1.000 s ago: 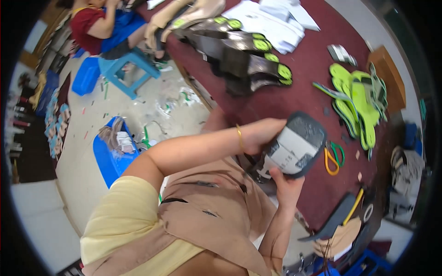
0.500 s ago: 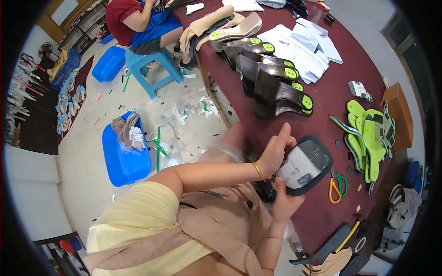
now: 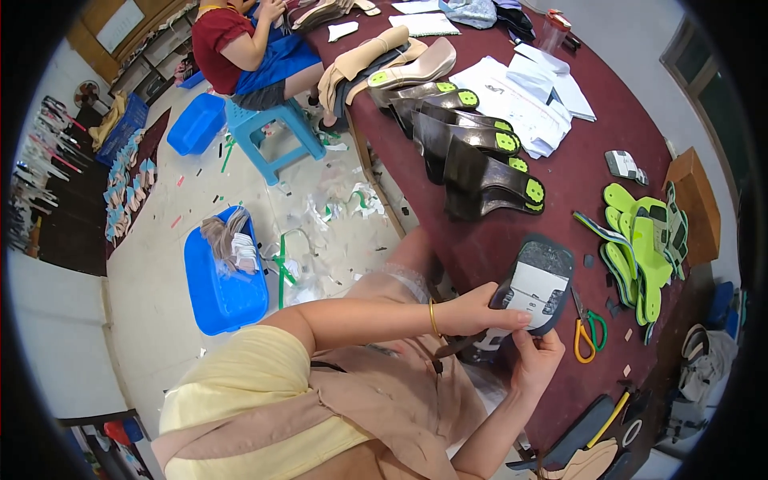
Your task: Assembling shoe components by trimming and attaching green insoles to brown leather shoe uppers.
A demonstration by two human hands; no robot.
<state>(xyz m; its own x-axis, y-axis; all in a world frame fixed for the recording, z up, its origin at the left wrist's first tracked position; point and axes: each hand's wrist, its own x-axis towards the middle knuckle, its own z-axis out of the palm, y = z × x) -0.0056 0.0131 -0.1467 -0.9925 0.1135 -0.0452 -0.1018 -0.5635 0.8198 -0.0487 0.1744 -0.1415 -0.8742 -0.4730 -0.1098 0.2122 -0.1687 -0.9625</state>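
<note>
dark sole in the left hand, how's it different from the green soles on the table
The dark sole is blackish grey with a white patch; the green soles are bright lime. The left hand holds the dark sole up, while the green soles lie piled on the table. The dark sole is single; the green soles are several. Both have rounded ends.

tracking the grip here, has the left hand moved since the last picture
Yes, the left hand has drawn back toward the tan apron, farther from the dark shoe parts lying on the table.
</note>
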